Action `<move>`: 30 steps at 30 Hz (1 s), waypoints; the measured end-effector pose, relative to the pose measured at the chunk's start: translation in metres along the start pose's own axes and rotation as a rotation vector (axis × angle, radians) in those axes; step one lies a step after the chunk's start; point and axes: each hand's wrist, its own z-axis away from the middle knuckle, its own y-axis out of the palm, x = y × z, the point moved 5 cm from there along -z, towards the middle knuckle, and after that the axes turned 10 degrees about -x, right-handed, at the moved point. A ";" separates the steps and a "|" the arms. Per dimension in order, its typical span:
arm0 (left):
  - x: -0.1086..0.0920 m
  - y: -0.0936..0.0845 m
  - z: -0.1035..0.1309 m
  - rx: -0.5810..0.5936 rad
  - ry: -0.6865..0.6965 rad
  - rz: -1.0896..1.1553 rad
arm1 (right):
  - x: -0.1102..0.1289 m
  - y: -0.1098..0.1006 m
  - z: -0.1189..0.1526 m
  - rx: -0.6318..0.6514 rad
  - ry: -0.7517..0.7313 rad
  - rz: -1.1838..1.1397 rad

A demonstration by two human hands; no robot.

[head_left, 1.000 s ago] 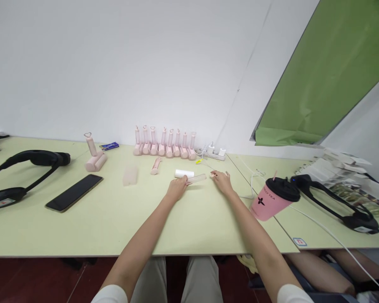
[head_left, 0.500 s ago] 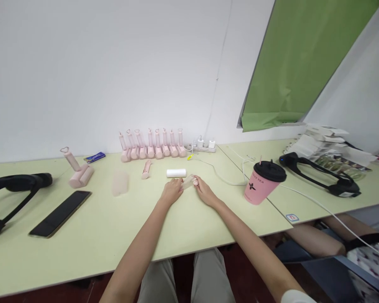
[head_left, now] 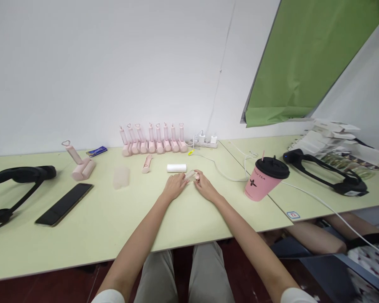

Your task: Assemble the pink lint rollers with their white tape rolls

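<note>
My left hand point(head_left: 176, 185) is closed on one end of a clear plastic cover point(head_left: 190, 176), just above the table. My right hand point(head_left: 204, 187) pinches the other end, where a small pale pink part shows at the fingertips. A white roll point(head_left: 176, 168) lies right behind my left hand. Farther back and to the left rests a slim pink holder point(head_left: 147, 163). A translucent pinkish plastic piece point(head_left: 121, 177) lies left of my hands.
Several pink roller-like pieces with upright handles point(head_left: 151, 141) line the wall; another point(head_left: 84, 168) stands left. A phone point(head_left: 65, 204), black headsets point(head_left: 326, 170), a pink cup point(head_left: 265, 180), a power strip point(head_left: 204, 144) and a white cable point(head_left: 221, 173) are around. Someone's legs point(head_left: 316, 240) show at right.
The view has shifted slightly. My hands have turned the clear cover a little, and the pale pink part at my right fingertips shows more plainly. Both hands keep hold.
</note>
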 end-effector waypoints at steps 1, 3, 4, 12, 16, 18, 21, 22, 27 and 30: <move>0.002 0.000 -0.001 -0.013 0.002 -0.024 | -0.003 -0.001 -0.002 -0.030 0.047 -0.016; 0.006 0.001 -0.002 -0.029 0.006 -0.060 | -0.009 -0.002 -0.007 -0.111 0.120 -0.043; 0.008 0.002 -0.003 -0.030 0.006 -0.072 | -0.011 -0.002 -0.011 -0.149 0.134 -0.055; 0.014 -0.002 -0.003 -0.094 -0.093 -0.119 | -0.018 0.009 -0.045 -0.273 0.097 0.003; 0.022 -0.013 -0.007 -0.162 -0.149 -0.144 | -0.012 0.017 -0.053 -0.330 0.126 0.073; 0.030 -0.020 -0.010 -0.215 -0.179 -0.209 | -0.004 0.025 -0.057 -0.368 0.109 0.082; 0.045 -0.025 -0.015 -0.279 -0.217 -0.312 | 0.004 0.039 -0.065 -0.422 0.079 0.035; 0.049 -0.025 -0.017 -0.289 -0.232 -0.332 | 0.005 0.043 -0.067 -0.427 0.067 0.013; 0.057 -0.021 -0.020 -0.298 -0.235 -0.366 | 0.006 0.056 -0.072 -0.326 -0.018 0.109; 0.056 -0.019 -0.019 -0.278 -0.242 -0.377 | 0.012 0.057 -0.069 -0.213 -0.087 0.254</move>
